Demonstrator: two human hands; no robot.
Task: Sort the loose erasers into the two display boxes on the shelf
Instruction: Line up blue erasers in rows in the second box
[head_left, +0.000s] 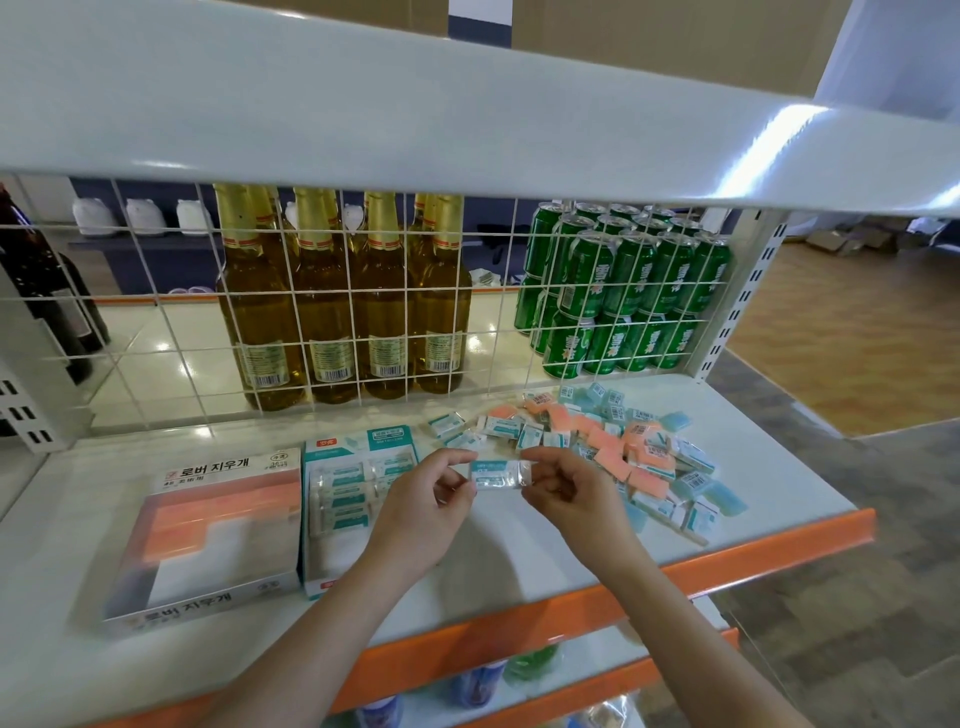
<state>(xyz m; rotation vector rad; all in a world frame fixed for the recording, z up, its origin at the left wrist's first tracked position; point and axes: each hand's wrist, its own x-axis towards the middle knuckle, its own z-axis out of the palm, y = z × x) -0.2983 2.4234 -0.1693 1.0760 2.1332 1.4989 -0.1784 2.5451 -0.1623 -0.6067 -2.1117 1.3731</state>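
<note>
Display boxes (218, 535): two, left of the fingers
Hands (421, 499): two
Held eraser (497, 474): one, between the fingers (457, 457)
Loose erasers (623, 447): too many to count
</note>
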